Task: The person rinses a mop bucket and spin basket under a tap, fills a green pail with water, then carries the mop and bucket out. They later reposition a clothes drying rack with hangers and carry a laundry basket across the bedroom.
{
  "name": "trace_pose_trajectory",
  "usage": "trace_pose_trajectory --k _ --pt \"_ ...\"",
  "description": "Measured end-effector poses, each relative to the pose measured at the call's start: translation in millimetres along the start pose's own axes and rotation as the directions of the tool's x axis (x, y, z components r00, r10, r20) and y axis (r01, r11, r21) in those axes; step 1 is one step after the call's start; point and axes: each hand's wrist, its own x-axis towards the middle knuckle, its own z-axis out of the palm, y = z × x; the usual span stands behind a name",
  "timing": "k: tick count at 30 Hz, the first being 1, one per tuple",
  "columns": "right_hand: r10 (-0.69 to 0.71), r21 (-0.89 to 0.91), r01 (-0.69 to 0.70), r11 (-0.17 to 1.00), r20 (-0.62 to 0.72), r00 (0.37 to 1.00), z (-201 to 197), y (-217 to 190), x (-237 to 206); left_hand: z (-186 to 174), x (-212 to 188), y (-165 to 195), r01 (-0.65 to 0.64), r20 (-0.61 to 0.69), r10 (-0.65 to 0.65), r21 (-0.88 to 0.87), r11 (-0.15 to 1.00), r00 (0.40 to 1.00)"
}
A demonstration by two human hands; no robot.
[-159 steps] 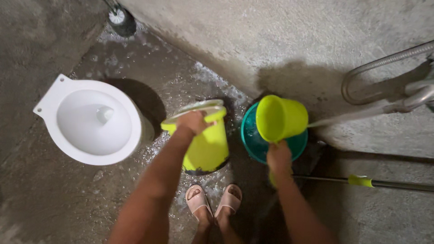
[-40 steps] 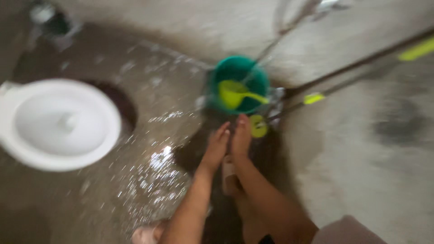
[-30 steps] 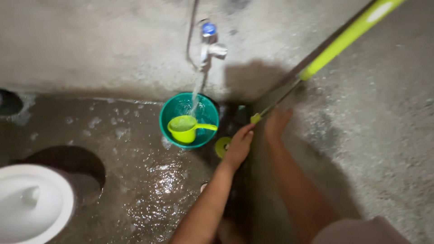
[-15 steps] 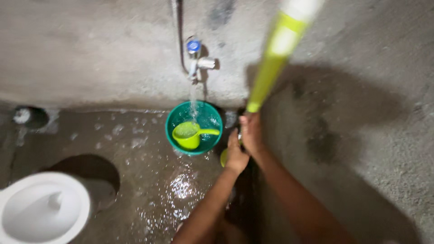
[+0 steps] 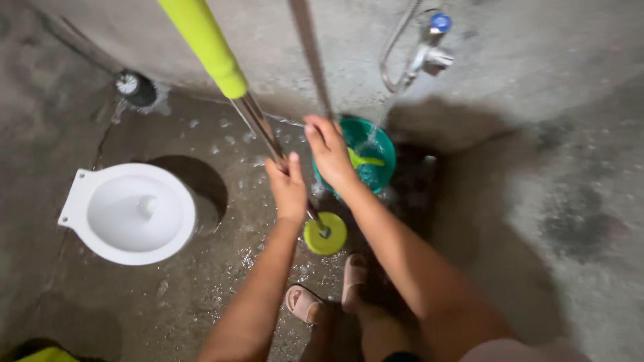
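Observation:
My left hand [image 5: 287, 188] grips the metal shaft of a mop [image 5: 258, 127] that has a yellow-green handle sleeve near the top and a round yellow-green base [image 5: 326, 234] resting on the wet floor. My right hand [image 5: 328, 150] is closed around a second thin metal pole [image 5: 310, 57] that rises beside it. Just behind my hands stands a green bucket [image 5: 379, 171] with a yellow-green scoop [image 5: 365, 161] floating in it. Water runs into the bucket from a wall tap [image 5: 429, 57] with a blue knob.
A white floor-level toilet bowl [image 5: 127, 213] sits at the left on the wet concrete floor. A floor drain [image 5: 129, 85] lies at the back left by the wall. My feet in pink sandals [image 5: 329, 291] stand below the mop base. Something yellow-green shows at the bottom left corner [image 5: 41, 354].
Earlier I held a yellow-green bin and scoop; now the scoop floats in the bucket and both hands hold poles. The mop has swung upright and leftward, and the view shifted right toward the tap.

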Motion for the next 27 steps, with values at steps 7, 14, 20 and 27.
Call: trace_pose_trajectory --k 7,14,20,27 --pt "0.533 -0.251 -0.48 0.841 0.227 0.815 -9.1 204.0 -50.2 -11.9 62.5 -20.9 0.009 -0.079 0.0 0.105 0.994 0.997" --pt "0.593 -0.581 -0.423 0.695 0.132 0.794 -68.9 314.3 -29.9 -11.8 129.5 -71.3 0.269 -0.006 -0.27 0.105 0.957 0.963" --pt "0.326 -0.662 -0.06 0.747 0.286 0.901 -60.8 374.6 -18.8 -6.6 135.2 -120.9 0.125 -0.088 -0.112 0.16 0.979 0.99" --pt "0.444 -0.786 -0.048 0.616 0.296 0.845 -23.7 423.5 -19.0 13.5 174.3 -129.2 0.003 -0.136 0.007 0.077 0.997 0.991"
